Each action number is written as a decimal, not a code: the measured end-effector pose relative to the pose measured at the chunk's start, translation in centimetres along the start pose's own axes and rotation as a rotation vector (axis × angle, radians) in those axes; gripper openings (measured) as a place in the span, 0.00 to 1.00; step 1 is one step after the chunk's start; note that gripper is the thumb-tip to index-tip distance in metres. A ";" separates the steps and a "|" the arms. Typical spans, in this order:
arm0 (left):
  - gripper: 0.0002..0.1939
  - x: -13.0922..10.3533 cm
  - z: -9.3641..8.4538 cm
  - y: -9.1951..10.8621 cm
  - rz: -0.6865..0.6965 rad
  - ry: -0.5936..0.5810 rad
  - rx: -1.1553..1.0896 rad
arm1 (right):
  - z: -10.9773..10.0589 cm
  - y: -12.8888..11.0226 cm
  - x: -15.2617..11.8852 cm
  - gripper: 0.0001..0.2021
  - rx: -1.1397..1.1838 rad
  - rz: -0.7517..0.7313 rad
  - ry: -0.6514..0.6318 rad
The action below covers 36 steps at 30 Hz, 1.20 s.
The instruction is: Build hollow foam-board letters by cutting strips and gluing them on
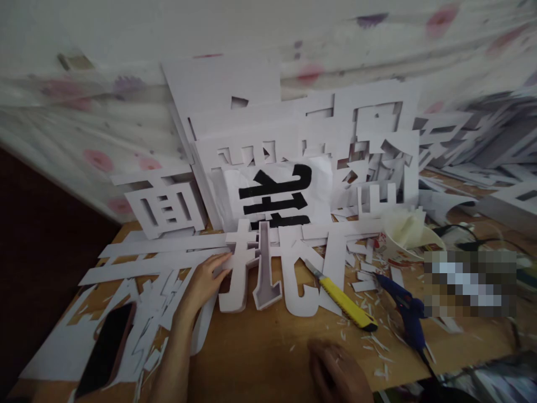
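Observation:
My left hand (210, 277) has its thumb and fingers at the left edge of a thick white character piece (239, 280) standing on the wooden table. Beside that piece is a hollow-edged white part (265, 280), with its raised walls showing. A curved white part (300, 291) stands to the right of it. Near the front edge, my right hand (338, 366) is curled and dim, and whatever is inside it is hidden. A yellow cutter (348, 302) lies with its blade against the curved part. Behind these leans a paper with black character strokes (274, 190).
A blue glue gun (403, 308) and its cable lie at the right, below a paper bowl (409, 246). A dark phone (107, 350) rests on white sheets at the left. Cut-out boards (251, 123) lean against the covered wall. White scraps litter the table (247, 358).

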<state>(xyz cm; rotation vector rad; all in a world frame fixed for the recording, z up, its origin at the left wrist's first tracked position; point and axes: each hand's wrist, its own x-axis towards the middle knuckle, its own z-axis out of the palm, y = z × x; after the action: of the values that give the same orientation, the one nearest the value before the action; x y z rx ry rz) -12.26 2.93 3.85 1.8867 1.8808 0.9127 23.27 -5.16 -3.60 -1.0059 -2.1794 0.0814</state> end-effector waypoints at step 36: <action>0.22 0.5 -1.2 0.4 -0.058 -0.039 -0.061 | 0.3 0.0 -0.5 0.11 0.017 0.008 -0.003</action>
<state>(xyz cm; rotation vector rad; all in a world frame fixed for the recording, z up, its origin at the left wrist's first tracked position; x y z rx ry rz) -12.70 3.09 5.10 1.7930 1.8536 0.8981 23.31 -5.40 -4.12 -1.0057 -2.1745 0.1048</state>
